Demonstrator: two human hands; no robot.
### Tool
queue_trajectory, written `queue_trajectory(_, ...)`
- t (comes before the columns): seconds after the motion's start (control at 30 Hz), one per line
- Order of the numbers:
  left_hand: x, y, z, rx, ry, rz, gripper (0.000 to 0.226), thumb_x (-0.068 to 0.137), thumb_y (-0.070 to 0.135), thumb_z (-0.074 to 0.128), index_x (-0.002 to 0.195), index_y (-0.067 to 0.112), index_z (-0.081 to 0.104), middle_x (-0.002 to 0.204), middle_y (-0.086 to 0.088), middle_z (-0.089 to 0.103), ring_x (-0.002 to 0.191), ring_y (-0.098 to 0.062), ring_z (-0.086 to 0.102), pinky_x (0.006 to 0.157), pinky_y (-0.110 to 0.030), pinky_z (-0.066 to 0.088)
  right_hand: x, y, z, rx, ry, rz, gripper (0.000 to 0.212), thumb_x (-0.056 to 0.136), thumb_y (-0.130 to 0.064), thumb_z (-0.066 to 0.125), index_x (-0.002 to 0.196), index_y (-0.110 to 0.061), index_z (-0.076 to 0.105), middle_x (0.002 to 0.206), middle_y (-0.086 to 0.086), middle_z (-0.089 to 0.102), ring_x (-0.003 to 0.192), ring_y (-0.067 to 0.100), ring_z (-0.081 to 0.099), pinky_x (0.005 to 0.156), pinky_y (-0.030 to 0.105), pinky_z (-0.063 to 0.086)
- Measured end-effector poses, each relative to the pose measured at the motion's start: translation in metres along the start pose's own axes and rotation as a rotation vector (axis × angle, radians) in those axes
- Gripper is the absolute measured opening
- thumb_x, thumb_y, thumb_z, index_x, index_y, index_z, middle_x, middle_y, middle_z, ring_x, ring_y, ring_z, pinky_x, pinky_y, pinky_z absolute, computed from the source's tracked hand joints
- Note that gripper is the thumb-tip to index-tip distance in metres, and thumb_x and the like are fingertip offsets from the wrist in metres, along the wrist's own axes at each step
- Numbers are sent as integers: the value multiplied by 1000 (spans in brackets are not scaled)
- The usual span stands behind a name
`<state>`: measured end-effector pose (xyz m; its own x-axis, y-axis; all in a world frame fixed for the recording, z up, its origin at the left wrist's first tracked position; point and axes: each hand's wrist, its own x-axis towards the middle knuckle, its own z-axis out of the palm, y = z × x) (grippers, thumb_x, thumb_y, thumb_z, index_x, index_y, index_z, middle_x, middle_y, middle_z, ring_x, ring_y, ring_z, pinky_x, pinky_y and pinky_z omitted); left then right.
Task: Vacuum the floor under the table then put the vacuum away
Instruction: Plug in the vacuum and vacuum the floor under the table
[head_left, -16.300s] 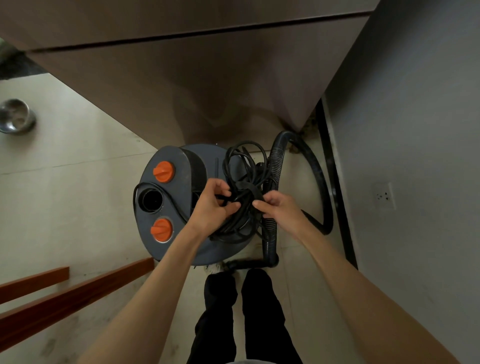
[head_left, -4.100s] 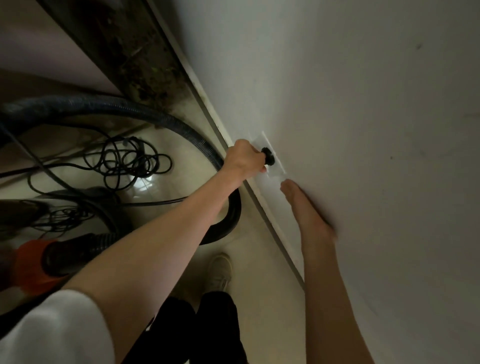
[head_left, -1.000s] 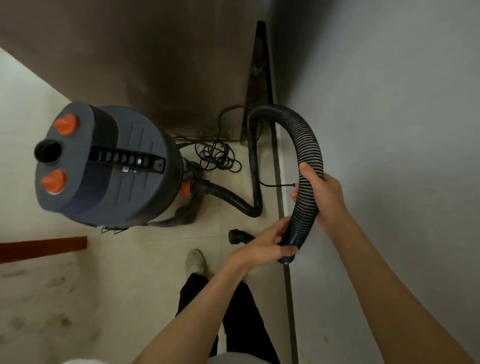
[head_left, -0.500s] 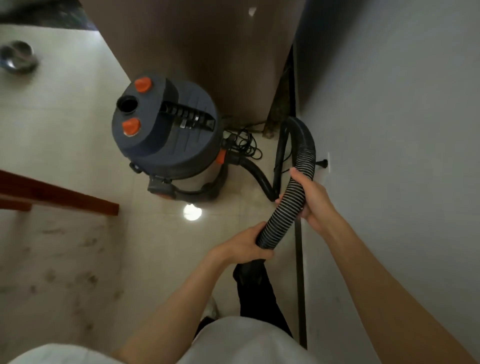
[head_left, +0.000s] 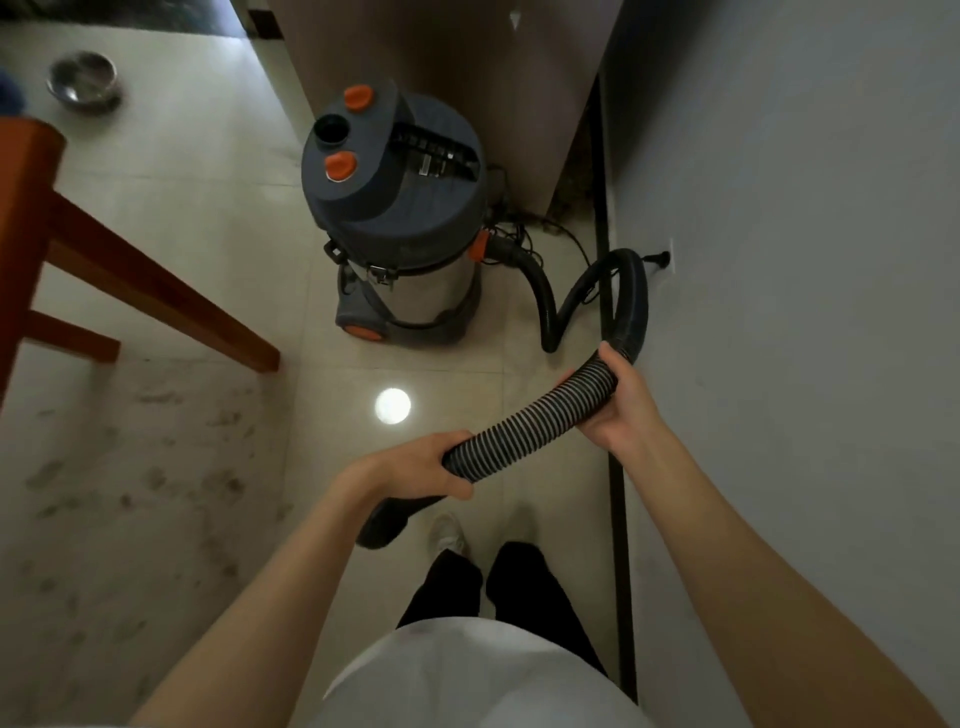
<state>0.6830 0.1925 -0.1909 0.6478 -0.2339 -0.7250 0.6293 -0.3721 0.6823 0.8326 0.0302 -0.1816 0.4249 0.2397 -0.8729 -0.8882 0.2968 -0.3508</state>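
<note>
Since 0.5 s ago: view has backed off; hose (head_left: 524, 421) now swung lower, near level. Left hand (head_left: 415, 467) clamped on hose near its nozzle end, right hand (head_left: 618, 400) clamped further up. Vacuum (head_left: 400, 208) stands by cabinet (head_left: 441, 52), plug (head_left: 661, 256) in wall socket. Progress: set-up done; dirty floor (head_left: 130, 467) under table (head_left: 145, 280) not yet cleaned, stowing left. Open floor to left; wall (head_left: 805, 312) close at right.

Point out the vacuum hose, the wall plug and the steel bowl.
vacuum hose (head_left: 524, 426), head view, ribbed stretch between the hands
wall plug (head_left: 658, 257), head view, black plug body
steel bowl (head_left: 83, 82), head view, inside of bowl
</note>
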Motion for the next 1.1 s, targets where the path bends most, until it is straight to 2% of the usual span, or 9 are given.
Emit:
queue_trajectory(0.1,-25,2,9,29,15,-15,29,82,10,62,87,33,46,85,6,49,78,-8,49,70,-21,39,-16,2,-4,-64,41,-55,39,86,-8,62,122,-7,48,105,16,55,83,25,59,63,37,56)
queue_trajectory(0.23,-50,5,29,64,137,-1,27,82,16,67,99,27,49,89,6,53,83,-9,53,71,-19,43,-33,8,-9,-452,119,-311,80,86,-4,58,151,-23,15,130,15,45,98,27,58,74,42,56)
queue_trajectory(0.33,-68,10,43,52,285,62,36,79,21,72,106,28,49,97,6,54,91,-13,55,77,-23,46,-60,5,-17,-620,52,-393,76,90,-10,56,151,-29,15,142,12,38,102,23,56,70,36,56)
queue_trajectory(0.47,-95,28,56,85,485,155,39,79,17,71,108,30,48,94,9,55,85,-6,56,70,-20,45,-91,-7,-20,-651,-3,-509,66,92,-13,55,149,-26,23,137,12,42,90,16,57,66,32,56)
queue_trajectory(0.67,-145,52,51,104,773,249,41,81,19,70,115,24,47,96,8,55,87,-4,55,72,-17,46,-125,-16,6,-901,-170,-692,46,100,-27,44,145,-21,35,131,14,50,105,22,56,81,32,54)
queue_trajectory(0.77,-163,61,42,129,833,261,41,81,21,70,113,26,45,92,13,52,83,-1,53,65,-14,41,-128,-12,20,-1285,-194,-922,48,99,-23,46,146,-20,35,132,11,49,118,22,52,97,35,47)
queue_trajectory(0.9,-181,65,29,148,889,267,37,82,19,69,110,25,45,88,11,52,79,-1,53,59,-10,40,-137,1,45,-1700,-211,-1203,79,88,-25,64,151,-25,17,145,11,28,133,27,30,111,39,31)
queue_trajectory(1.0,-195,64,8,182,894,261,35,83,18,68,108,26,46,86,12,52,77,0,53,56,-9,41,-144,11,72,-1769,-232,-1477,80,83,-25,71,149,-22,27,144,13,33,132,31,31,110,46,31)
queue_trajectory(1.1,-198,61,-26,205,917,260,35,82,20,69,111,23,49,86,14,52,77,1,52,60,-11,39,-137,16,114,-1734,-298,-1580,62,80,-14,72,136,-11,45,134,14,47,127,31,40,109,51,32)
